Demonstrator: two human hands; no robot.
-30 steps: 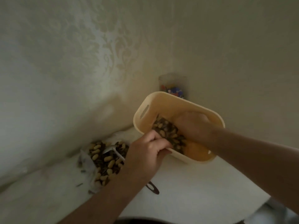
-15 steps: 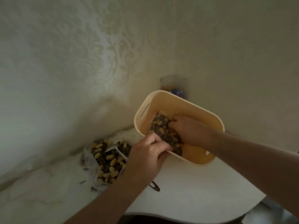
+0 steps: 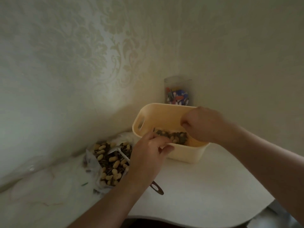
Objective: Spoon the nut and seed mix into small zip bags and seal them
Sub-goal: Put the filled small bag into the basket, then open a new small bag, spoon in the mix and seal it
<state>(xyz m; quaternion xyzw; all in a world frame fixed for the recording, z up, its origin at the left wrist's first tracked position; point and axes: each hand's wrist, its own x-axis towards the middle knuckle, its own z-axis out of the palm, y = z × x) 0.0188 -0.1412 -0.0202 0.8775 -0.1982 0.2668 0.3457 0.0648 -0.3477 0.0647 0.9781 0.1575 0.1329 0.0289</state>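
Head view: a pale yellow rectangular plastic basket [image 3: 158,116] with a slot handle in its end wall stands on a white round-edged table [image 3: 205,186], set into the corner of two cream damask-patterned walls [image 3: 82,55]. Inside the basket, along its near wall, lies a filled bag of dark seeds and pale nuts [image 3: 172,137]. The left hand [image 3: 148,155] has its fingers and thumb curled over the basket's near rim, the fingertips touching the bag; whether it also pinches the bag I cannot tell. The right hand [image 3: 200,124] is inside the basket with fingers bent down at the bag's right end; whether it actually holds anything cannot be made out. Left of the basket, an open clear plastic bag holds the loose nut and seed mix [image 3: 110,163], with a white plastic spoon [image 3: 118,151] lying in it. A dark looped handle [image 3: 157,189] shows from under the left wrist. Behind the basket, a clear glass jar [image 3: 177,91] holds small coloured items.
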